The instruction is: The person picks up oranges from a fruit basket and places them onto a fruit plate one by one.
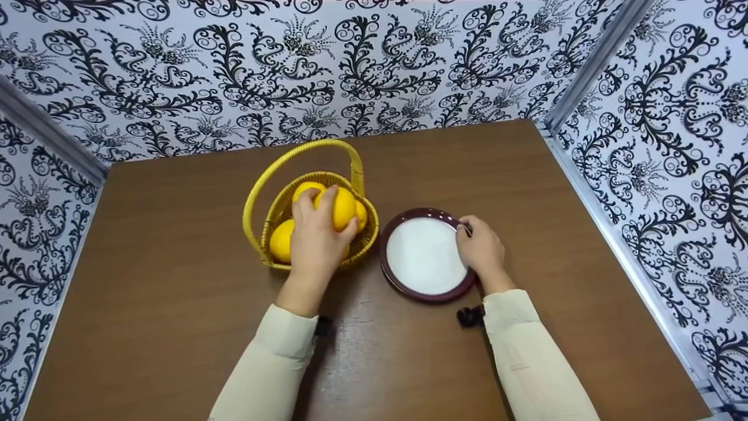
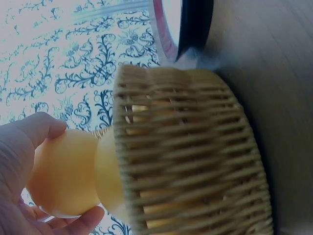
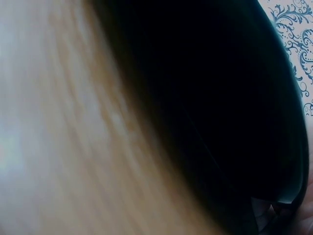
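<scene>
My left hand [image 1: 315, 240] reaches over the yellow wicker basket [image 1: 270, 225] and grips a round yellow fruit [image 1: 345, 209], thumb on one side and fingers on the other. In the left wrist view the held fruit [image 2: 66, 171] appears above the basket rim, beside another fruit [image 2: 108, 169]. More yellow fruit [image 1: 281, 241] lies in the basket, partly hidden by the hand. To the right of the basket sits a plate [image 1: 428, 257] with a white middle and maroon rim. My right hand [image 1: 482, 248] holds its right edge. The plate's dark side [image 3: 210, 98] fills much of the right wrist view.
The basket's tall arched handle [image 1: 286, 156] leans toward the back left. Beneath everything is a brown wooden table [image 1: 175, 327]. Black-and-white patterned panels [image 1: 280, 64] stand behind it and at both sides, with metal strips [image 1: 619, 234] along the edges.
</scene>
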Demonstrator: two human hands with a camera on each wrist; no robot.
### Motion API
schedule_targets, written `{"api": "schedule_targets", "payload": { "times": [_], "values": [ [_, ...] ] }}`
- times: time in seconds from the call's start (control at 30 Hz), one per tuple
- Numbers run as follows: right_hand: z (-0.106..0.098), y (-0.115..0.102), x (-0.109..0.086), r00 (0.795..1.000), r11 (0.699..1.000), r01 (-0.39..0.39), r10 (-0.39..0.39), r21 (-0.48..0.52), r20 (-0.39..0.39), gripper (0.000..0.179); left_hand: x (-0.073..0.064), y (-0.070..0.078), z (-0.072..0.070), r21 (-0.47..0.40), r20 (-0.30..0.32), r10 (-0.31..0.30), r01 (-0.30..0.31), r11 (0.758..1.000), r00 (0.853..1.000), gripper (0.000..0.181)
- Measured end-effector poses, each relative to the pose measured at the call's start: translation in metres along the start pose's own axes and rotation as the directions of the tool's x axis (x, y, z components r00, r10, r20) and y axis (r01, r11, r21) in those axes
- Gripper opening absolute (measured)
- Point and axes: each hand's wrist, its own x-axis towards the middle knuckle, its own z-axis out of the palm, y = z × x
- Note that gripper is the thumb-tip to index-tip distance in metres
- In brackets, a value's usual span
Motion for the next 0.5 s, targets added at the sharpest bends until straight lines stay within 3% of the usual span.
{"api": "schedule_targets", "payload": {
  "times": [0.5],
  "values": [
    [0.001, -0.001, -0.001, 1.0, 1.0, 0.007, -0.007, 0.006, -0.004, 0.035, -0.01, 0.027, 0.025, 0.006, 0.038, 0.136, -0.136, 0.991, 0.99, 0.06]
  ]
}}
